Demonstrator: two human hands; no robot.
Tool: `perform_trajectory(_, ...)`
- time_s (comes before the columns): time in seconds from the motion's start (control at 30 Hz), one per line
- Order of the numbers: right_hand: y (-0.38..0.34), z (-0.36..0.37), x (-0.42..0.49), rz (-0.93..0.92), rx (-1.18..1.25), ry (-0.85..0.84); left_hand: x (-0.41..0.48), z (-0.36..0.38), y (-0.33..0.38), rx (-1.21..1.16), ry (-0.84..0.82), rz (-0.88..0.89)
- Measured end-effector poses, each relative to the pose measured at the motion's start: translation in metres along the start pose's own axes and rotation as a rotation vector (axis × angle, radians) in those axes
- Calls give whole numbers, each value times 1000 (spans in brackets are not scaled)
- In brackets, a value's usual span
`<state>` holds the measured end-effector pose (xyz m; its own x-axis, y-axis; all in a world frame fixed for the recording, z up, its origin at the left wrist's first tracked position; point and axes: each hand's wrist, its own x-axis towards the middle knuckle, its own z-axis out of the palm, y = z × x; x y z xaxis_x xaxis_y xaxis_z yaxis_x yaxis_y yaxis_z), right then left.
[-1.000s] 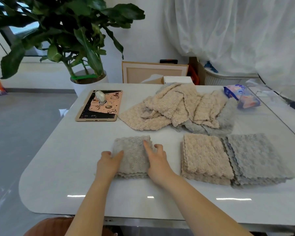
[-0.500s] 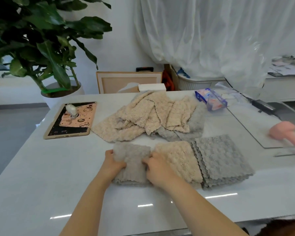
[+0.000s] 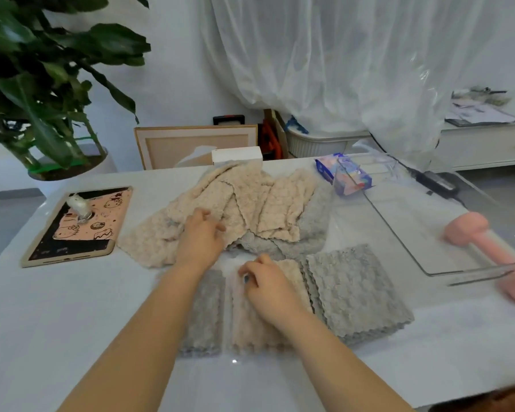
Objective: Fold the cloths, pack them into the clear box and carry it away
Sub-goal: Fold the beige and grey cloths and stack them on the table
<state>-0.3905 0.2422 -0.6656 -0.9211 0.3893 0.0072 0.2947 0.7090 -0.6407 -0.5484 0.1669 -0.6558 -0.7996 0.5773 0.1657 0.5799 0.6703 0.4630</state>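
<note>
Far left on the counter [image 3: 72,322] a tablet [image 3: 75,226] is seen, untouched. The small folded grey cloth [image 3: 204,316], held by both hands half a second ago, has been let go and lies near, just beside the folded beige stack [image 3: 241,328]. The left hand [image 3: 201,236] has been moved far onto the unfolded pile [image 3: 250,203]. Its fingers are bent on a beige cloth, but whether the grip is clamped cannot be told (blur). The right hand [image 3: 268,288] is rested on the beige stack, grip loosely curled, nothing held. The folded grey stack [image 3: 354,292] is touching on the right. The clear box [image 3: 399,235] is set at the right with no cloths in it, a pink dumbbell [image 3: 482,242] at its near corner. Judged: one fold finished, next cloth being fetched, packing not begun.
</note>
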Motion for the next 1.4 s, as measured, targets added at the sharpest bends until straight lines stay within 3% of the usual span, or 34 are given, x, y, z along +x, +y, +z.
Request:
perform_trajectory(0.13, 24, -19, -5, 26, 34, -161, 24, 40, 31, 145, 74, 187)
perform_trajectory(0.27, 29, -23, -9, 63, 100, -215, 26, 58, 28, 294, 113, 13)
perform_trajectory(0.4, 28, -26, -8, 126, 152, -187, 26, 42, 24, 37, 225, 42)
perform_trajectory(0.6, 11, -27, -5, 187, 149, -105, 7, -29, 52, -571, 270, 18)
perform_trajectory(0.7, 9, -31, -11, 221, 172, -3, 5, -60, 52, -700, 86, -34)
perform_trajectory(0.8, 5, -37, -15, 225, 178, 103, -9, -86, 47, -720, -258, 2)
perform_trajectory(0.9, 1, -40, -14, 195, 135, 136, -29, -105, 41, -484, -550, 81)
perform_trajectory(1.0, -1, -32, -15, 161, 8, 126, -49, -114, 27, -351, -739, 171)
perform_trajectory(1.17, -14, -6, -14, 91, -156, -14, -86, -101, -18, -167, -887, 140)
perform_trajectory(1.4, -26, -8, 13, 80, -153, 3, -98, -96, -65, -271, -726, -43)
